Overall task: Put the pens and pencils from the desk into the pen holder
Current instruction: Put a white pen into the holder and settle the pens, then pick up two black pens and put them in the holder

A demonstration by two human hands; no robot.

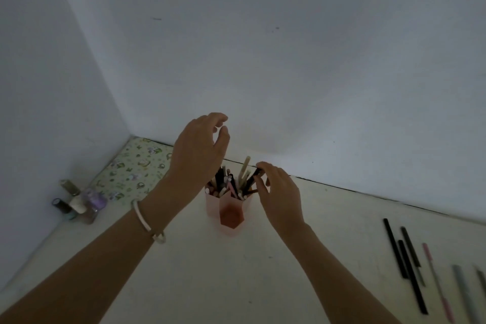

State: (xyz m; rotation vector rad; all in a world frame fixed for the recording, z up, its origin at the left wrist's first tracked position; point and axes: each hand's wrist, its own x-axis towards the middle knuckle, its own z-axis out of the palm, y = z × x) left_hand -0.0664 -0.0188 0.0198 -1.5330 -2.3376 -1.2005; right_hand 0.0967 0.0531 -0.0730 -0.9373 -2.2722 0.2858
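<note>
A pink hexagonal pen holder [230, 214] stands on the white desk [236, 271] near the back wall, packed with several pens and pencils. My left hand [197, 150] hovers above its left side with loosely curved fingers, holding nothing. My right hand [280, 193] is at the holder's right rim, fingers spread and curved. Its index fingertip touches the top of a black pen [253, 179] that stands in the holder. Several loose pens lie on the desk at the right: black ones [394, 247], a pink one [434, 279] and grey ones [465, 294].
Several nail polish bottles [79, 201] stand in the left corner next to a floral patterned mat [134, 166]. White walls close off the desk at the back and on the left.
</note>
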